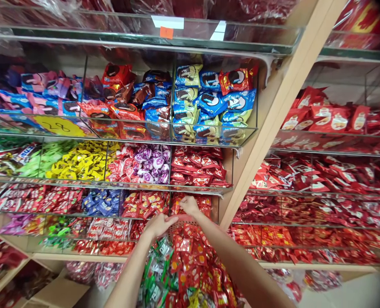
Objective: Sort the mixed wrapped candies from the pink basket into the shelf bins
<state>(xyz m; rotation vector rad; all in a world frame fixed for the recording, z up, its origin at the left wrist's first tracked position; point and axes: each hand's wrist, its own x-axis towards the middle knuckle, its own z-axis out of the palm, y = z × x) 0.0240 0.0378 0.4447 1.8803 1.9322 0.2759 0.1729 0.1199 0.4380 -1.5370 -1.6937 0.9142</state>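
A person's left hand [158, 225] and right hand [190, 205] reached toward shop shelving at bottom centre of the frame, close together but apart, above a red plastic mesh basket [179, 219] heaped with red foil snack packets [188, 261] and green-and-silver packets [156, 273]. The left hand's fingers [169, 219] lay at the basket's rim, though it could not be told whether they gripped it. The right hand's fingers [182, 202] touched red-and-yellow packets [176, 207] in a clear-walled shelf bin [192, 187]; any grip on them could not be told. Blue-and-white sandwich-cookie packets [210, 102] filled a bin at upper centre, beside a yellow price tag marked 28 [59, 126] at left. Yellow wrapped sweets [77, 164] and purple-and-white sweets [153, 162] sat below. A pale wooden upright [257, 124] crossed the frame diagonally, with red packets [321, 179] shelved at right.
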